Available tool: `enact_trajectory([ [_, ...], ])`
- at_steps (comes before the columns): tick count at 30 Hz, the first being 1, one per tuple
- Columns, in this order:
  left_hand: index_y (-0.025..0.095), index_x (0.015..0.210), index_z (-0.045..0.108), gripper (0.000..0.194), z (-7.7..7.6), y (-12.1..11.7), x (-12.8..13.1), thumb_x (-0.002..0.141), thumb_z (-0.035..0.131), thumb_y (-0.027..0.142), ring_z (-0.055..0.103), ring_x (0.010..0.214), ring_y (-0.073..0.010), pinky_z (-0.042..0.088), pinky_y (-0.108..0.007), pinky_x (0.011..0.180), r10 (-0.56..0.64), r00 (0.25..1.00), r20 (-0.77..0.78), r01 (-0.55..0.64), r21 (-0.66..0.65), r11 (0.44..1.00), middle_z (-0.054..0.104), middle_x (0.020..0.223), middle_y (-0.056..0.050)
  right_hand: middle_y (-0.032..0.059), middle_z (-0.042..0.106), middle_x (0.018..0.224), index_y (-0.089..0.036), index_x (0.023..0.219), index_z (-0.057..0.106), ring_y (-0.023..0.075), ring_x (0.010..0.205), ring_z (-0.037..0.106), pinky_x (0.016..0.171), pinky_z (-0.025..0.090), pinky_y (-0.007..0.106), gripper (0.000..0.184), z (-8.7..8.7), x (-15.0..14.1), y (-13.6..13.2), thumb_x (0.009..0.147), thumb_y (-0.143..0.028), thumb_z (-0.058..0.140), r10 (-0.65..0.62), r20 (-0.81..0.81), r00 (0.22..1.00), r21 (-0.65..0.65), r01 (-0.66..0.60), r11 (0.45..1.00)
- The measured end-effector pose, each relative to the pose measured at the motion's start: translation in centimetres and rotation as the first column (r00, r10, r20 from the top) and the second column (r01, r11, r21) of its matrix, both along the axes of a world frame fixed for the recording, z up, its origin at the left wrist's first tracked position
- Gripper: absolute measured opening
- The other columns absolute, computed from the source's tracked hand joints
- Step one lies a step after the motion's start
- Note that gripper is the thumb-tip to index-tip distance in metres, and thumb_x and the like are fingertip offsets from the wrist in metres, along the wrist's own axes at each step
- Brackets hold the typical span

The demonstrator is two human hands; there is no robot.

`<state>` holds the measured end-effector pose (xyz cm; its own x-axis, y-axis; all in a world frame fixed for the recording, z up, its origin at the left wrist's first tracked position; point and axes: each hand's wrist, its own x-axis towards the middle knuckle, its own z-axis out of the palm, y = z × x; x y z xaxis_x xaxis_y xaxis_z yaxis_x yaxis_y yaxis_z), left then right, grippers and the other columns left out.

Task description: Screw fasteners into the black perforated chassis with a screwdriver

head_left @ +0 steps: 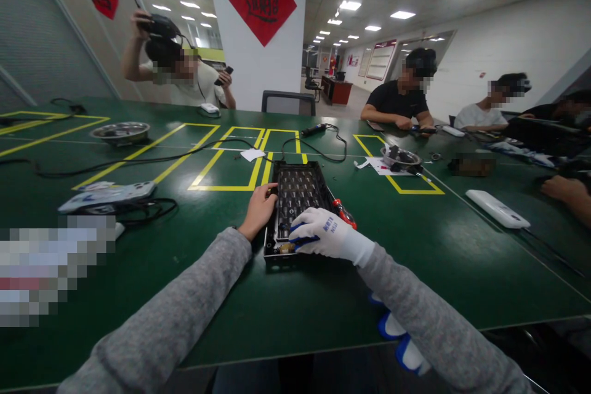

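A black rectangular case lies lengthwise on the green table in front of me. Its inner panel carries rows of small metallic pieces. My left hand, bare, has its bent fingers closed on the case's left edge. My right hand, in a white glove with blue fingertips, reaches over the near end of the panel. Its fingers are curled down there, and what they pinch is hidden. A small brass-coloured part shows beside them in the near end. Against the case's right side rests a red-and-black handled tool.
Another blue-and-white glove hangs at the front table edge under my right forearm. Metal bowls, cables, a white device and yellow tape outlines lie across the table. Several people sit around its far and right sides.
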<state>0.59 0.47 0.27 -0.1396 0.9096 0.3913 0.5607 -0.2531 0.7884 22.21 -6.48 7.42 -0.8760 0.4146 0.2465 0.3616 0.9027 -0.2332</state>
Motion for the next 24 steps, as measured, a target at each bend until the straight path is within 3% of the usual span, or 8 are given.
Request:
enact_trajectory([
  [7,0.019,0.109,0.06,0.037,0.1,-0.2,0.1,0.076,0.045,0.016,0.053,0.1,-0.0222,0.041,-0.038,0.094,-0.003,1.0,-0.003,0.003,-0.003,1.0,0.058,0.106,-0.007,0.0066,0.06,0.105,-0.02,0.095,0.066,0.0195,0.1,0.05,0.087,0.04,0.036,0.021,0.0,0.1,-1.5,0.083,-0.033,0.057,-0.17,-0.066,0.983,-0.025,0.168,0.985],
  [24,0.017,0.109,0.06,0.036,0.2,-0.1,0.0,0.075,0.046,0.016,0.053,0.1,-0.022,0.04,-0.038,0.095,-0.01,1.0,-0.003,0.01,0.012,1.0,0.057,0.109,-0.008,0.0044,0.06,0.105,-0.023,0.096,0.067,0.0193,0.101,0.05,0.088,0.04,0.037,0.02,-0.4,-0.2,-1.9,0.081,-0.034,0.059,-0.222,-0.119,0.968,-0.096,0.212,0.973],
])
